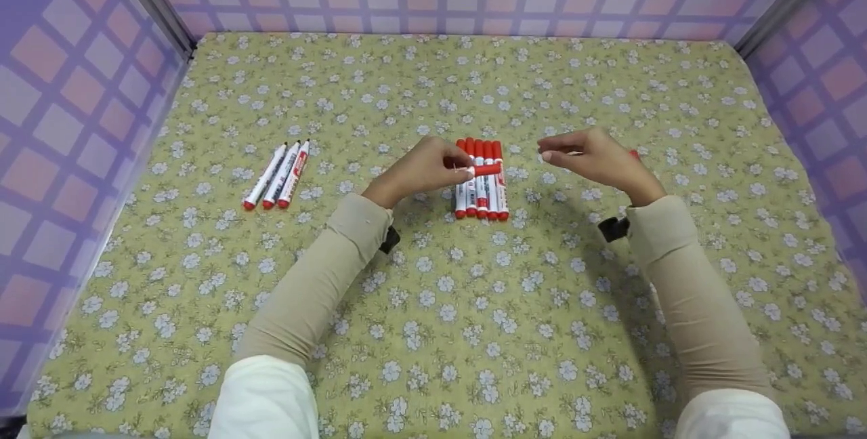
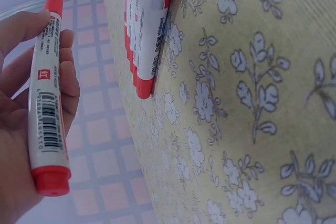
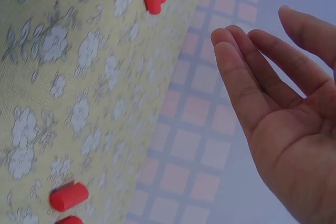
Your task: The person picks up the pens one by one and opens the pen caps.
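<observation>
From the head camera I see my left hand [image 1: 421,169] raised just above the middle of the flowered cloth [image 1: 474,330], its fingers curled round a red-and-white marker [image 1: 482,169] that it holds crosswise over a row of markers [image 1: 481,180] lying side by side on the cloth. The left wrist camera shows that held marker [image 2: 48,103] close up: white barrel with a barcode, red at both ends, pinned between my thumb and fingers [image 2: 71,85], with the row [image 2: 144,30] just beyond it on the fabric. My right hand [image 1: 596,158] hovers a little to the right of the row, apart from the left hand, with its fingers loosely bent and the tips drawn towards the thumb; in the right wrist view the palm [image 3: 294,129] is bare and the fingers [image 3: 236,82] lie nearly straight and relaxed, holding nothing that I can see. Two loose red caps [image 3: 69,196] lie on the cloth beneath that hand, and one shows as a speck of red behind it in the head view. Three more markers [image 1: 278,175] lie together towards the left edge of the cloth, well apart from both hands. Purple checked walls [image 1: 68,87] enclose the cloth on the left, far and right sides.
</observation>
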